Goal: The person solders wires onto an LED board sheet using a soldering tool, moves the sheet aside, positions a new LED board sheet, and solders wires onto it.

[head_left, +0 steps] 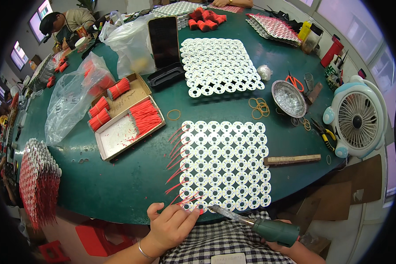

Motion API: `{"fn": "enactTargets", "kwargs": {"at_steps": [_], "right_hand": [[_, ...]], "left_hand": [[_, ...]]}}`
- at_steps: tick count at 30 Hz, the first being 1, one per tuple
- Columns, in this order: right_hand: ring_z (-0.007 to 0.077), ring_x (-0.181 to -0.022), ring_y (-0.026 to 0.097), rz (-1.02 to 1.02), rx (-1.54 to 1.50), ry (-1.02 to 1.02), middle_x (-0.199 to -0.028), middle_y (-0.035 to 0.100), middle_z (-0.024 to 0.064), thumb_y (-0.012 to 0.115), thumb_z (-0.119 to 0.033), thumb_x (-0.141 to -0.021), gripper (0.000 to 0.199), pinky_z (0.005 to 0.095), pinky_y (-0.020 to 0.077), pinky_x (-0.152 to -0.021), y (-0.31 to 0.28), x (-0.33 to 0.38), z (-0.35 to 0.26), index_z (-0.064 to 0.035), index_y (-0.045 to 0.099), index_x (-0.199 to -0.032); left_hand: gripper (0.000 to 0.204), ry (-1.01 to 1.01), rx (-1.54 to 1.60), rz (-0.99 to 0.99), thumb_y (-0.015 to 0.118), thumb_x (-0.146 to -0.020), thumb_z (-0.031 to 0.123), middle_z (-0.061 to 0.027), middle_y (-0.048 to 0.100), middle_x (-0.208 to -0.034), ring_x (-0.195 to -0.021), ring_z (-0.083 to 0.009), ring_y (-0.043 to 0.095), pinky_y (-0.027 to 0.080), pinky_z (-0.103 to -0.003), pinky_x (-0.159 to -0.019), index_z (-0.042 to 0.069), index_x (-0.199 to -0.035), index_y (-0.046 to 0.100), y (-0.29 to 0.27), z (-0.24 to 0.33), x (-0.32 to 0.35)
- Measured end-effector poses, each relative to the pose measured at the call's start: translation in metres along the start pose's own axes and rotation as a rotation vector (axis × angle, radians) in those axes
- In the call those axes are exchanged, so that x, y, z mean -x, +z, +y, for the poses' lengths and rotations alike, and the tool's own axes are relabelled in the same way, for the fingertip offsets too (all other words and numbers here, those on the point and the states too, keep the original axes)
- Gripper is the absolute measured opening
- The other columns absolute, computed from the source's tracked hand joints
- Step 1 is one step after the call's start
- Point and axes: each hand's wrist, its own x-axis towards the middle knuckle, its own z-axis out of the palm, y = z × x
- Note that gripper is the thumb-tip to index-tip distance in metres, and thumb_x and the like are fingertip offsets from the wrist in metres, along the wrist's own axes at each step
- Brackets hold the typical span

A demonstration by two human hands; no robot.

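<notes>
A panel of round white LED circuit boards (227,165) lies on the green table in front of me. Red wires (175,160) stick out from its left column, and a few more cross the near left corner. My left hand (172,225) is at that corner, its fingertips pinched together on a thin red wire, with the fingers partly hiding it. From the right, my right hand (282,246) grips a soldering iron (275,231) by its green handle. The iron's tip rests at or just above the near row, close to my left fingertips; contact cannot be made out.
A cardboard box (114,147) of cut red wires stands left, beside a plastic bag (70,108). Beyond the panel are another board stack (220,66), a phone (163,42) and a metal bowl (289,98). Right are a wooden stick (292,159), pliers (324,135) and a fan (357,119).
</notes>
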Motion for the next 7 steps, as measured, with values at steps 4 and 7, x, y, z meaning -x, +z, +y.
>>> {"fn": "enactTargets", "kwargs": {"at_steps": [4,7], "right_hand": [[0.0122,-0.06,0.065,-0.112,0.67,-0.748,-0.065,0.064,0.0012,0.061,-0.021,-0.084,0.016,0.026,0.0519,-0.057,0.0,-0.004,-0.003,-0.0067,0.066,-0.086],[0.0129,-0.061,0.066,-0.028,0.423,-0.286,-0.065,0.064,-0.0002,0.062,-0.02,-0.083,0.012,0.0275,0.0518,-0.057,0.012,-0.004,-0.021,-0.0083,0.066,-0.084]], "left_hand": [[0.014,0.044,-0.032,-0.026,0.068,-0.07,0.012,0.0075,0.05,-0.066,-0.066,-0.0086,0.053,0.027,-0.04,-0.088,0.017,-0.084,0.068,-0.005,-0.001,-0.004],[0.017,0.091,-0.04,-0.05,0.067,-0.07,0.013,0.0075,0.05,-0.066,-0.067,-0.0084,0.053,0.027,-0.04,-0.088,0.017,-0.086,0.069,-0.007,-0.004,-0.006]]}}
